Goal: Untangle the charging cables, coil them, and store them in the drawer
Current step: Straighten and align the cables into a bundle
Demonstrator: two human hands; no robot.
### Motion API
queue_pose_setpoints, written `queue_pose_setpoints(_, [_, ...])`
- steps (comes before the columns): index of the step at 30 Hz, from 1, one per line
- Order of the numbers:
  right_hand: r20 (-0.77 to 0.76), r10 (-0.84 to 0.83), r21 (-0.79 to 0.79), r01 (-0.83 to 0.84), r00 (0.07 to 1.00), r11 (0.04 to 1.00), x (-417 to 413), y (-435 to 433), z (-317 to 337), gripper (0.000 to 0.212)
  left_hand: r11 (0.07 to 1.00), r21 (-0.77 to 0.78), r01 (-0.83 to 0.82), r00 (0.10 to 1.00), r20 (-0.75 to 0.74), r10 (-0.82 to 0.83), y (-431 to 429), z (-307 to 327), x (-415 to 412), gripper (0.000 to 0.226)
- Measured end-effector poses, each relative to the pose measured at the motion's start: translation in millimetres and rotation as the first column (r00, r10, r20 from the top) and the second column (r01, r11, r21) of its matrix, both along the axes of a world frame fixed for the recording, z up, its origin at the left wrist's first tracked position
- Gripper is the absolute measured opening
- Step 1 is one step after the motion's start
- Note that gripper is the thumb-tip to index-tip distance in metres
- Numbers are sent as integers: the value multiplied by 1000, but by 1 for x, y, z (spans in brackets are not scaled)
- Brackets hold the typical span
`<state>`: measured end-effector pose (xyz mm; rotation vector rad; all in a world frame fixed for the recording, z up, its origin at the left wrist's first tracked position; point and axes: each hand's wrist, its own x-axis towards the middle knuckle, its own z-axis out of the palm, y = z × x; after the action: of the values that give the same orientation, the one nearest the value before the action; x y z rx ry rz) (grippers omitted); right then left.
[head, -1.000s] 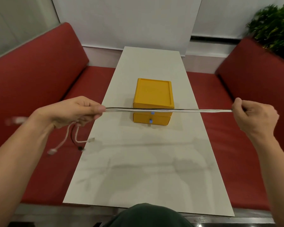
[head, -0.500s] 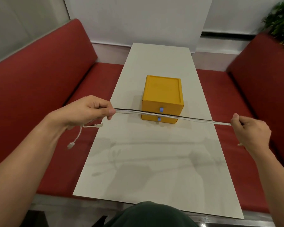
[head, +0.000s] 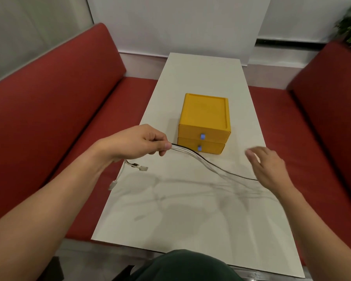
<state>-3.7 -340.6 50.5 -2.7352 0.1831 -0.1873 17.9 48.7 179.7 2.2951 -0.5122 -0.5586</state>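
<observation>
- The cables [head: 194, 155], several white and one black, run as one loose bundle from the left hand in a sagging curve, low over the table and just in front of the drawer unit, toward the right hand.
- Their droop suggests they are light, limp and springless, so coils will likely need pinching to keep shape.
- The jackets look smooth and probably slide through fingers easily.
- Short tails with plugs [head: 143, 168] hang below the left fist; the plugs are the stiff, more delicate parts, so the cord itself is the better place to grip.
- The left hand [head: 138, 144] is clenched round the bundle near those ends.
- The right hand [head: 268, 169] is spread and relaxed, blurred, at the far end; I cannot tell if it touches the cords.
- The yellow drawer unit [head: 205, 115] sits on the white table [head: 170, 209], both drawers closed.
</observation>
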Motion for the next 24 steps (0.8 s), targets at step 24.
queue_pose_setpoints(24, [11, 563, 353, -530, 827, 771, -6, 121, 111, 21, 988, -146, 43, 974, -215, -74, 5, -5, -7, 26])
